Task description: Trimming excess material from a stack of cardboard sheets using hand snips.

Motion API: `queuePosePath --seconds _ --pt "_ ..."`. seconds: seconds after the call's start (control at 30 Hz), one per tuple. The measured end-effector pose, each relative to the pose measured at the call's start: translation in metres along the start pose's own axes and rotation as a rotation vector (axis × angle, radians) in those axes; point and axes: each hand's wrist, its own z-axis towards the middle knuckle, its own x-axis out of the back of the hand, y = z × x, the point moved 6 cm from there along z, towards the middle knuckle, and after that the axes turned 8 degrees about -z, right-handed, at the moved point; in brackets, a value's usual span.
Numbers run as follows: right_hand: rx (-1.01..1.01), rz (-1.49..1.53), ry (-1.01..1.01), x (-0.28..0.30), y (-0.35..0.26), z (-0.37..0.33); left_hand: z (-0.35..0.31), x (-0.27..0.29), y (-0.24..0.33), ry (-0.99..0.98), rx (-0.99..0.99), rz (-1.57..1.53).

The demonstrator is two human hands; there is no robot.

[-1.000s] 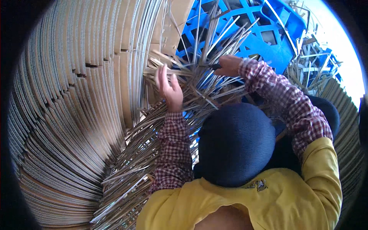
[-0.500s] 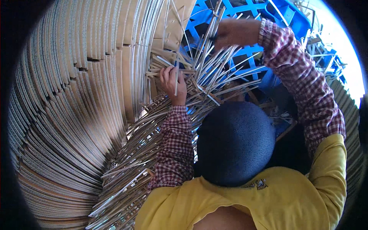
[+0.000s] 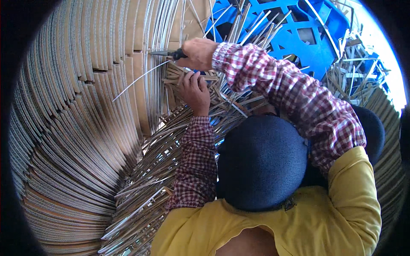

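Note:
My right hand (image 3: 198,54) is closed round the black handle of a tool (image 3: 178,54) with a pointed metal end. That end points left, at the edges of upright corrugated cardboard sheets (image 3: 136,85). A thin pale strip (image 3: 141,80) slants down and left just under the tool. Close below, my left hand (image 3: 195,91) has its fingers curled over the ends of a clump of brown cardboard strips (image 3: 173,77). Its fingertips are partly hidden among them.
A blue plastic crate (image 3: 318,53) with a lattice of openings lies at the far right, with loose strips across it. More strips (image 3: 149,187) are heaped left of my left forearm. My dark-clad knee (image 3: 262,162) rises between my arms. Stacked cardboard curves along the left side.
My right hand has swung left from over the blue crate to the cardboard edges, and the tool now shows. The pale strip in front of my left hand's fingers is gone from there.

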Motion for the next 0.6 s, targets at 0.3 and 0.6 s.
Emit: queuePosePath --seconds 0.3,0.6 --pt "-0.069 0.143 -0.030 -0.020 0.032 -0.056 0.010 0.057 0.019 0.366 0.102 -0.091" --pt "0.087 -0.147 -0.603 -0.005 0.028 -0.086 -0.022 -0.001 0.005 -0.288 0.121 -0.190"
